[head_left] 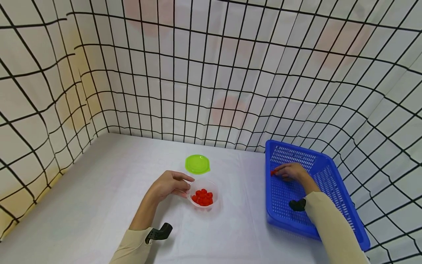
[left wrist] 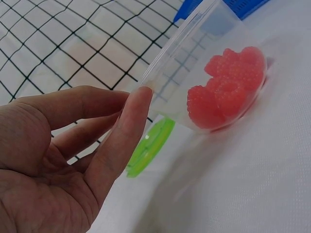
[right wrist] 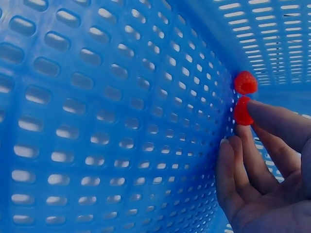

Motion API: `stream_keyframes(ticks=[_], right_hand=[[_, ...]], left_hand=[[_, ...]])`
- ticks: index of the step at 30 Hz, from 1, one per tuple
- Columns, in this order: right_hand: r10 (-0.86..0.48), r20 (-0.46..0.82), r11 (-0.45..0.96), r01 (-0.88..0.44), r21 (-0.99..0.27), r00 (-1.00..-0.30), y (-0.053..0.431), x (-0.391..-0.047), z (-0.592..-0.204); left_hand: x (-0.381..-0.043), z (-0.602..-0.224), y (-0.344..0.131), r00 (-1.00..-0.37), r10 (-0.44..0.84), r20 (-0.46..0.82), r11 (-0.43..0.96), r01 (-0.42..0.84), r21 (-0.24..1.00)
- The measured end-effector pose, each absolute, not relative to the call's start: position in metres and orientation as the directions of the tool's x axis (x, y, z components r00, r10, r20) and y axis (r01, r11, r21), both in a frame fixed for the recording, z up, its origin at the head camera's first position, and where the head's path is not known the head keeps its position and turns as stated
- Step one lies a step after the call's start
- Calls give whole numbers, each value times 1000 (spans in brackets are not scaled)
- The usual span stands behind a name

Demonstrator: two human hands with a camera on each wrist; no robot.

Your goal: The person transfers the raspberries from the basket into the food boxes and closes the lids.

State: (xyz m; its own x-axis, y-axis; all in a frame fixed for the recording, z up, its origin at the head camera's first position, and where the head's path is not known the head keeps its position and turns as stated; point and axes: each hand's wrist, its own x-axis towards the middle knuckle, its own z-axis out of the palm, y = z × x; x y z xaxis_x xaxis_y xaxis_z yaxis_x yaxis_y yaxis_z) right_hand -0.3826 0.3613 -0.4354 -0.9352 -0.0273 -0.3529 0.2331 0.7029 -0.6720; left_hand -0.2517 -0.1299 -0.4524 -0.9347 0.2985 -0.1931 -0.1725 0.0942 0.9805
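A clear plastic bowl (head_left: 215, 186) with several red raspberries (head_left: 202, 198) in it stands on the white table. My left hand (head_left: 169, 186) pinches the bowl's rim between thumb and fingers at its left side, as the left wrist view shows closely. Inside the blue basket (head_left: 268, 190), my right hand (head_left: 291, 171) is at the left wall. In the right wrist view its thumb and fingers pinch a raspberry (right wrist: 243, 111). Right beside that one, a second raspberry (right wrist: 246, 82) lies in the basket near the corner.
A green round lid (head_left: 197, 164) lies on the table just behind the bowl. The blue basket takes up the table's right side. Black-lined white sheeting (head_left: 197, 73) rises behind and on both sides of the table (head_left: 89, 190).
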Motion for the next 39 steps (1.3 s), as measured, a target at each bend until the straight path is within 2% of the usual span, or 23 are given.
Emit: stream_keyframes(ticks=[12, 32, 39], right_hand=[[4, -335, 692, 244, -679, -942, 363, -380, -426], [-69, -205, 668, 107, -736, -976, 351, -363, -381], [-132, -155, 702, 18, -712, -979, 339, -355, -354]], left_hand=[[-250, -451, -128, -935, 299, -191, 94, -170, 981], [-251, -452, -129, -934, 306, -184, 88, -165, 982], [-251, -453, -129, -935, 297, -196, 88, -177, 980]])
